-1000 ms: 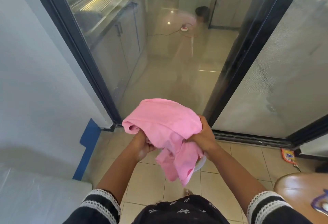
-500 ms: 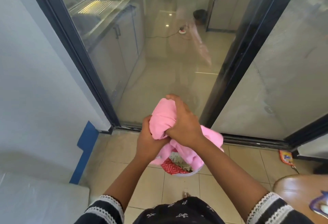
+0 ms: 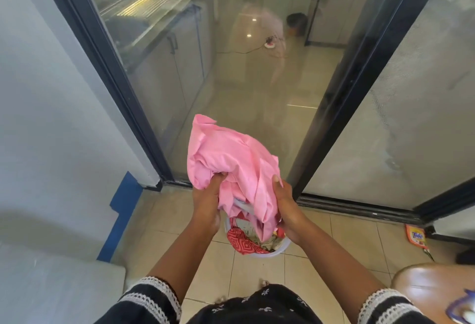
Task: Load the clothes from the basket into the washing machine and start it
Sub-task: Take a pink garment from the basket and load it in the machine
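A bunched pink garment (image 3: 231, 159) is held up in front of me over the laundry basket (image 3: 279, 250), a pale round tub on the tiled floor. My left hand (image 3: 207, 201) grips the garment's lower left side. My right hand (image 3: 285, 203) grips its lower right side, fingers curled into the cloth. Under the garment, a red patterned cloth (image 3: 243, 242) and other clothes lie in the basket. A white surface (image 3: 51, 287) at lower left may be the washing machine's top; I cannot tell.
A sliding glass door with a dark frame (image 3: 331, 123) stands just ahead, a kitchen behind it. A Tide detergent packet (image 3: 416, 236) lies on the floor at right. A brown rounded seat (image 3: 434, 287) is at lower right. A grey wall is at left.
The pink garment was squeezed small between both hands half a second ago; now it is spread and lifted higher, with my right hand moved from on top of it to its lower right side.
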{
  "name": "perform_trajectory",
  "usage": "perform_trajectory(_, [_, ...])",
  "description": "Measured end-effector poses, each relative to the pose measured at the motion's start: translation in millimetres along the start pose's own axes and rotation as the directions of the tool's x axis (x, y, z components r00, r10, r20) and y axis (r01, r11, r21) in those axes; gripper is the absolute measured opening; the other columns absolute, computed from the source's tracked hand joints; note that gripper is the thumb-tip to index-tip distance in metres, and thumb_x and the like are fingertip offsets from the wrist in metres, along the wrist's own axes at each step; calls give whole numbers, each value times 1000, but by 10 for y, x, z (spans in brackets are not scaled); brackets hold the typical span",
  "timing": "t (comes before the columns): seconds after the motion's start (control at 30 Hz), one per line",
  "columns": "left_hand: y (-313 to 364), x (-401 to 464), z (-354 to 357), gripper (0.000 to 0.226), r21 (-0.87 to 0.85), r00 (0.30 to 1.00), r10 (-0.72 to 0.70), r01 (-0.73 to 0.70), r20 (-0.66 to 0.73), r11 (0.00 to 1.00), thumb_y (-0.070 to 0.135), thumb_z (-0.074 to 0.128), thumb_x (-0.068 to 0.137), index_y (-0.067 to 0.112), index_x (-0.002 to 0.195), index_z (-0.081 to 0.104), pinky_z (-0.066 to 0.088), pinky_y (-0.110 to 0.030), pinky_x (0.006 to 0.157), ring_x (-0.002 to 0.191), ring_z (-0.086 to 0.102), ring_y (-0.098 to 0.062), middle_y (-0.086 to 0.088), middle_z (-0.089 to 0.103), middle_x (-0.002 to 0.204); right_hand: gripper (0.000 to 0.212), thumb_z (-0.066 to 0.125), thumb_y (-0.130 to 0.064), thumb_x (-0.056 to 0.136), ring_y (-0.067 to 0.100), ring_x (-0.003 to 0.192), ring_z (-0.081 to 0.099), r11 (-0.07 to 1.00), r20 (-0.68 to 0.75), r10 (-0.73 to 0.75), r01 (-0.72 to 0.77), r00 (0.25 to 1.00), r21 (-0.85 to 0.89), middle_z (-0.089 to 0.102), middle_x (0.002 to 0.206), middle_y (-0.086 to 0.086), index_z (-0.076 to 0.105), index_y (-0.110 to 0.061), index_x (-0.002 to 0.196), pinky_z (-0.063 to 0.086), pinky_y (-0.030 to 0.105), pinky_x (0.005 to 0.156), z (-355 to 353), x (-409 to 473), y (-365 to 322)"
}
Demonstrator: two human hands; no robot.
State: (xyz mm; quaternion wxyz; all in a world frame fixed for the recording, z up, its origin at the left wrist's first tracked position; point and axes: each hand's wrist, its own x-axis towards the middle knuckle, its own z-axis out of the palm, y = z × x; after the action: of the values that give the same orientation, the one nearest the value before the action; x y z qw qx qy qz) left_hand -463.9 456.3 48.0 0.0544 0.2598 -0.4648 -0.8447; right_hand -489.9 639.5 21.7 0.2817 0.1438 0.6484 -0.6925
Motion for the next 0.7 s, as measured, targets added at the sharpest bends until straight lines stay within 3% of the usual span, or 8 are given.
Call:
perform_trajectory(0.1, [-14,-31,163,85,-44,997,-34,38,75,998,40,90,59,15,133,56,58,-42,79,111,67,-33,-11,69,123,72,47,-77,86,34,126,57,948,203,-3,-62,979,313,58,140,9,46,-33,143,43,57,107,-132,6,-96])
perform_trajectory(0.17, [-42,-21,252,97,-52,986,-106,113,129,992,49,92,55,15,137,54,57,-47,84,116,64,-36,-14,65,129,67,47,-69,91,36,127,56,908,244,-20,-85,970,411,59,138,14,51,-25,141,39,57,110,-219,-34,-179])
perform_trajectory(0.27, [-60,-1,372,104,-69,974,-125,140,187,988,56,90,55,13,141,50,55,-46,85,119,62,-37,-18,62,133,84,74,-64,72,36,123,60,871,246,-39,-88,968,483,62,134,16,53,-18,138,47,55,103,-368,-69,-302])
perform_trajectory(0.37, [-53,-13,509,101,-93,959,-136,163,248,982,57,91,51,12,135,56,57,-41,78,107,68,-31,-15,67,123,102,90,-60,50,35,118,63,850,260,-68,-81,963,520,63,131,17,55,-15,135,55,50,90,-444,-41,-404])
perform_trajectory(0.43, [-33,-27,601,82,-131,949,-135,178,284,975,55,90,52,15,121,67,58,-38,73,98,71,-27,-12,71,113,102,91,-59,49,35,118,63,835,300,-83,-98,950,541,63,132,17,57,-14,134,56,50,90,-466,-1,-476])
perform_trajectory(0.53, [-2,24,590,45,-114,962,-115,147,247,983,46,76,77,20,113,72,56,-39,80,103,70,-26,-11,72,114,92,93,-56,46,35,113,66,844,359,-79,-129,930,521,64,130,18,68,-13,124,57,50,88,-505,76,-577])
perform_trajectory(0.6, [30,54,520,42,-67,978,-111,124,175,990,39,70,83,19,120,66,54,-43,89,105,70,-26,-10,73,115,87,97,-51,40,33,105,70,854,371,-68,-138,926,501,68,123,18,74,-12,114,60,47,80,-567,162,-629])
perform_trajectory(0.7, [52,81,358,58,14,993,-100,99,62,995,38,83,75,21,126,59,50,-54,100,109,68,-26,-7,73,117,100,97,-51,39,33,103,70,886,344,-47,-120,938,449,69,122,17,64,-12,125,59,45,77,-660,333,-690])
